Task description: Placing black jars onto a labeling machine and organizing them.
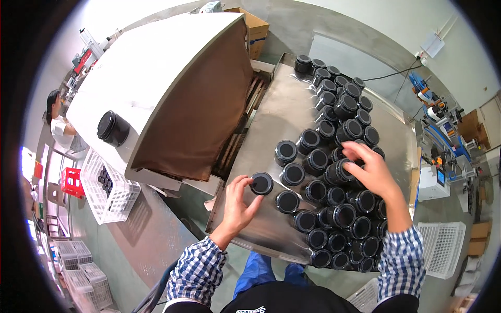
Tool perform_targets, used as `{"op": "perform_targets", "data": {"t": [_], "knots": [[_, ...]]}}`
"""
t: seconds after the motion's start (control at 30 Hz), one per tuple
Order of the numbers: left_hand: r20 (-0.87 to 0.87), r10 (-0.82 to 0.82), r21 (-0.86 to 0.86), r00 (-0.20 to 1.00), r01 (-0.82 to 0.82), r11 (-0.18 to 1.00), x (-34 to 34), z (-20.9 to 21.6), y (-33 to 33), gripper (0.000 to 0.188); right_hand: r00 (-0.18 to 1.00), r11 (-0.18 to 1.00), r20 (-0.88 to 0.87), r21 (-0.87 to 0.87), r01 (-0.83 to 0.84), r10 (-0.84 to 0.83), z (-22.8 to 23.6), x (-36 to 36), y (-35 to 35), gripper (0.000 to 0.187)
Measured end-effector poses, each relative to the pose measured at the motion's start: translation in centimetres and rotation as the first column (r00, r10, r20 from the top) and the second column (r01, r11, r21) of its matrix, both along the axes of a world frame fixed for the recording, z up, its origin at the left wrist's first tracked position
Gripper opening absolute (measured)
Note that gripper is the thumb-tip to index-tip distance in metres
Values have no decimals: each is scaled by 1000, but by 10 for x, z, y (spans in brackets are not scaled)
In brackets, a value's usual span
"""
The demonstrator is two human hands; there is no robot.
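Many black lidded jars (314, 161) stand crowded on a metal tray table (255, 141). At the left edge of the group, my left hand (237, 206) has its thumb and fingers around the side of one black jar (261, 183), set apart from the others. My right hand (371, 169) reaches over the middle of the group, thumb and fingers closed at a tilted black jar (338, 172). Part of that grip is hidden among the neighbouring jars.
A large white-topped machine with a brown curtain (198, 109) borders the tray on the left; a lone black jar (113, 128) rests on top. A white crate (107, 193) holds more jars. A person (62, 125) is at the far left. Another white crate (441, 249) lies right.
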State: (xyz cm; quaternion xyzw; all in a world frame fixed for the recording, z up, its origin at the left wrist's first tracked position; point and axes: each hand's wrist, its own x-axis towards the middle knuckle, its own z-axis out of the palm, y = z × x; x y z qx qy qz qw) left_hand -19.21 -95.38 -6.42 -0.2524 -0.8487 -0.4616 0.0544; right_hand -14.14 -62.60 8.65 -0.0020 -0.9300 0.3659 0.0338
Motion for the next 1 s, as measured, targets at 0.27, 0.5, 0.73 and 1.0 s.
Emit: {"op": "perform_targets", "data": {"t": [0.27,0.5,0.73,1.0], "knots": [[-45,-87,-146,995,79,986,-42,21,43,41,917,917,0,-7,400,-400,9,182,37,41],[-142,122,-579,982,-182,795,-151,28,80,65,779,776,113,-78,625,-616,-35,298,38,40],[155,56,-697,986,69,714,-195,14,127,75,677,681,151,-30,732,-720,-51,351,11,37],[9,89,-198,996,-85,977,-190,-25,202,55,571,585,186,26,811,-800,-56,416,1,31]]}}
